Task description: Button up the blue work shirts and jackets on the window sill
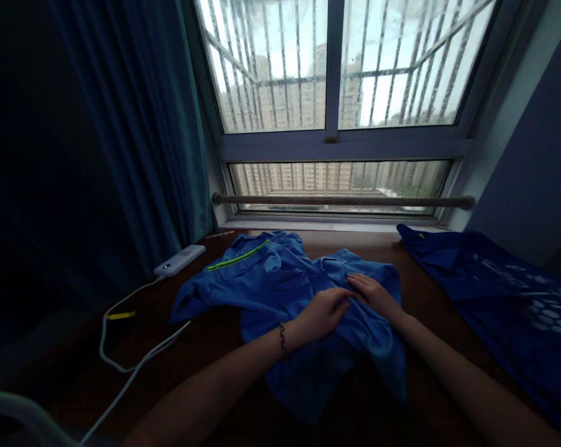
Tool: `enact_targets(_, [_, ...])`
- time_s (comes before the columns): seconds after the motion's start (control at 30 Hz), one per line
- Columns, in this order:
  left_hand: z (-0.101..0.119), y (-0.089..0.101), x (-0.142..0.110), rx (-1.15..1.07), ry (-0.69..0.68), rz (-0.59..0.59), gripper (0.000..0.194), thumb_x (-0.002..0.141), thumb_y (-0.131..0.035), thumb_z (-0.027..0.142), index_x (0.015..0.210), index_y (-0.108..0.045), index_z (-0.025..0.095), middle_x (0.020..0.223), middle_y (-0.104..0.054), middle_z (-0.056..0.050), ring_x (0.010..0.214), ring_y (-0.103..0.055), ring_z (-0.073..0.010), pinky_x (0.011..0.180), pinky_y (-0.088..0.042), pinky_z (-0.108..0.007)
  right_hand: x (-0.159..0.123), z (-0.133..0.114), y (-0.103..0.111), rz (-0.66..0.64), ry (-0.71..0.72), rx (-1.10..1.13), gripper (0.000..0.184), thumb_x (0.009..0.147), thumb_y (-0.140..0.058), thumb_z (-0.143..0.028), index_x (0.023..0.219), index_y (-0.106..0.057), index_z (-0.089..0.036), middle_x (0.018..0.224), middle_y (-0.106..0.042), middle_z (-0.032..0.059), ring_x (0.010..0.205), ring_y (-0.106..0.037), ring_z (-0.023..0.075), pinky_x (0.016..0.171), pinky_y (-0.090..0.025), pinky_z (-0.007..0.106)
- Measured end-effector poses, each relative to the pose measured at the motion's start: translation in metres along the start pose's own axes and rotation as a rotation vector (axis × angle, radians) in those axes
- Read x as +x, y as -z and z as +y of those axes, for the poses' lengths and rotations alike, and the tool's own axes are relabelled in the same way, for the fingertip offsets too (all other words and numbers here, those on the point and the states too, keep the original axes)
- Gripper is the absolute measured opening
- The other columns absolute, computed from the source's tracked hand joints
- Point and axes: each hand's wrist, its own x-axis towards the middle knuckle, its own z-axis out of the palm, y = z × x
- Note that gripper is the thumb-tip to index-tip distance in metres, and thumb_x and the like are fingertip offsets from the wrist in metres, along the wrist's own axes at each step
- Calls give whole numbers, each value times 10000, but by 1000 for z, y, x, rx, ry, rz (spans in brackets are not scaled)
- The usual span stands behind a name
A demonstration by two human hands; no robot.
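A bright blue shirt (271, 279) with a yellow-green stripe lies crumpled on the dark wooden table (205, 347) in front of me. Both hands meet at its middle. My left hand (324, 313), with a bracelet at the wrist, has its fingers curled and pinching a fold of the cloth. Touching it from the right, my right hand (373, 292) lies on the fabric with fingers bent down onto the same fold. The lower part of the shirt hangs toward me over the table.
A second dark blue garment (504, 292) with white print is spread at the right. A white power bank (180, 259) with a white cable (122, 366) lies at the left. Behind stand a barred window (336, 93), a rail and a teal curtain (135, 124).
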Motion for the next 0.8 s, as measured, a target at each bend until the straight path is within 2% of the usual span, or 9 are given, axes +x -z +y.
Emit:
enact_targets(0.07, [-15, -1, 1, 290, 132, 192, 356, 835, -412, 264, 1173, -449, 158, 1243, -450, -117, 1153, -393, -235, 965, -314, -396, 1, -1, 1, -74, -24, -6, 279, 810, -451, -248, 1054, -559, -166, 1098, -565, 95, 1050, -492, 215, 904, -387, 368])
enact_targets(0.13, [-33, -6, 1, 537, 294, 258, 484, 799, -468, 332, 1245, -379, 167, 1342, -313, -147, 1225, -261, -330, 973, -232, -514, 2, -5, 6, -123, -87, -52, 206, 793, -453, -198, 946, -586, -162, 1015, -588, 86, 968, -532, 195, 841, -417, 314])
enact_targets(0.27, [-58, -19, -1, 725, 474, 167, 693, 771, -440, 490, 1351, -172, 221, 1412, -134, -158, 1220, -225, -407, 914, -217, -603, 3, -9, 24, -213, -333, -288, 216, 759, -401, -95, 855, -585, -156, 910, -589, 92, 874, -560, 195, 726, -429, 273])
enact_targets(0.37, [-66, -22, -1, 748, 528, 138, 774, 757, -379, 575, 1368, -54, 229, 1432, -5, -147, 1227, -197, -422, 909, -203, -611, -1, 5, 43, -295, -705, -456, 246, 759, -397, -107, 896, -600, -130, 937, -586, 142, 887, -568, 253, 710, -429, 325])
enact_targets(0.43, [-73, -19, 0, 725, 576, 113, 819, 733, -317, 649, 1370, -42, 214, 1430, 12, -156, 1235, -151, -440, 905, -176, -627, -6, 20, 56, -349, -924, -495, 272, 755, -401, -110, 927, -611, -95, 957, -584, 186, 898, -569, 304, 691, -434, 373])
enact_targets(0.5, [-84, -11, 1, 678, 630, 52, 869, 705, -237, 710, 1370, -62, 180, 1421, -43, -187, 1243, -113, -446, 904, -153, -634, -12, 34, 67, -385, -1040, -497, 300, 751, -393, -97, 952, -613, -61, 961, -583, 225, 905, -567, 339, 663, -439, 402])
enact_targets(0.63, [-109, 11, 4, 605, 638, -95, 915, 674, -181, 752, 1361, -139, 149, 1403, -138, -202, 1263, -77, -415, 928, -120, -615, -17, 44, 77, -466, -1073, -452, 314, 738, -439, -138, 990, -606, -51, 1006, -573, 245, 944, -551, 358, 674, -439, 425])
enact_targets(0.73, [-125, 29, 3, 548, 546, -155, 910, 649, -301, 751, 1345, -205, 173, 1402, -168, -180, 1269, -95, -392, 947, -91, -605, -17, 37, 79, -569, -982, -350, 254, 677, -555, -188, 899, -634, -92, 974, -603, 193, 909, -578, 301, 690, -451, 363])
enact_targets(0.8, [-133, 41, 1, 484, 461, -203, 905, 618, -433, 715, 1330, -247, 189, 1402, -177, -166, 1275, -96, -371, 970, -71, -583, -15, 27, 82, -700, -897, -201, 224, 636, -625, -263, 814, -638, -127, 837, -644, 122, 786, -615, 236, 633, -463, 292])
